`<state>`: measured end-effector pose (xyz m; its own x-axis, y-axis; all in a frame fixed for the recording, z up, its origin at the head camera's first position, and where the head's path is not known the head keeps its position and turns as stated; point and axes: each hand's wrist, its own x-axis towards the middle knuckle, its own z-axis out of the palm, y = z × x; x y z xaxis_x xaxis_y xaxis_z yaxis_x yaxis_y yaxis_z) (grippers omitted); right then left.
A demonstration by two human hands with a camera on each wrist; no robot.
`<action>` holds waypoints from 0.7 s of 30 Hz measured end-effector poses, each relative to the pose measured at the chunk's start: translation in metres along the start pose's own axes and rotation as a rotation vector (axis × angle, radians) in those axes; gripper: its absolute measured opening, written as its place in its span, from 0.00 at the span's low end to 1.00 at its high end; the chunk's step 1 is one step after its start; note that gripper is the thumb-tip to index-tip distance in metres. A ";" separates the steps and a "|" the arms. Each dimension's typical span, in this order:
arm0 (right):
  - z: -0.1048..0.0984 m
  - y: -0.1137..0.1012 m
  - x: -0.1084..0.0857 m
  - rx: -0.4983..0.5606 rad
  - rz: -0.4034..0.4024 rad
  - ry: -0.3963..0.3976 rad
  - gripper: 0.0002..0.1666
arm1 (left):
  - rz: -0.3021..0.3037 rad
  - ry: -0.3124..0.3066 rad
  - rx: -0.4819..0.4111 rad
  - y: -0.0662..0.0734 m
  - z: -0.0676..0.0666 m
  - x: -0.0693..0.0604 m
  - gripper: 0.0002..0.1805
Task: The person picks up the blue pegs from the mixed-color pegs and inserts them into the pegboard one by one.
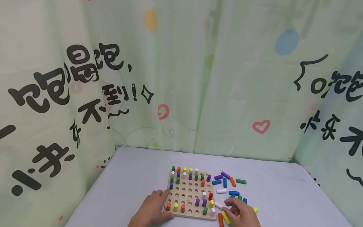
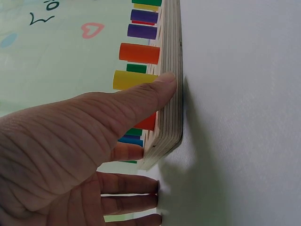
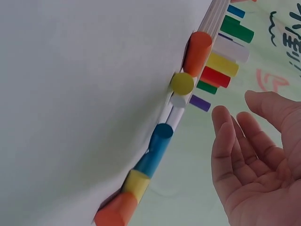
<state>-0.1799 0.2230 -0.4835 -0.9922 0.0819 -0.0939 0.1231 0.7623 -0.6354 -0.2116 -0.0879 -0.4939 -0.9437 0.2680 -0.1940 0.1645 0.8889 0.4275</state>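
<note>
1. Curtain: surrounds the table; its lettering is cut off at both picture sides.
2. Table: far edge visible, near edge out of frame; open room lies left of and behind the board.
3. Board: flat on the table, toward the lower picture edge; standing pegs occupy its margins, with free holes mid-board.
4. Left hand: thumb rests on the board's near edge, fingers extended along the left side; index-tip contact cannot be confirmed.
5. Right hand: thumb and fingers apart, grasping nothing, partly hiding several loose pegs.
6. White peg: just beside the right fingertips.
</note>
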 end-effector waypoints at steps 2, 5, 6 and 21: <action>-0.003 0.003 0.000 -0.012 0.006 0.005 0.16 | -0.003 0.001 0.000 0.000 0.000 0.000 0.45; -0.007 0.007 -0.001 -0.040 0.002 0.016 0.17 | -0.004 0.001 -0.003 0.000 0.000 0.000 0.45; -0.008 0.008 -0.001 -0.049 0.002 0.023 0.17 | -0.003 0.003 -0.003 0.000 0.000 0.000 0.45; -0.021 0.030 0.002 -0.159 0.050 -0.010 0.18 | 0.020 0.022 0.006 0.000 0.000 -0.001 0.46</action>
<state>-0.1787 0.2600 -0.4867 -0.9846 0.1162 -0.1303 0.1665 0.8495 -0.5007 -0.2105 -0.0886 -0.4935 -0.9462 0.2779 -0.1659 0.1853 0.8854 0.4263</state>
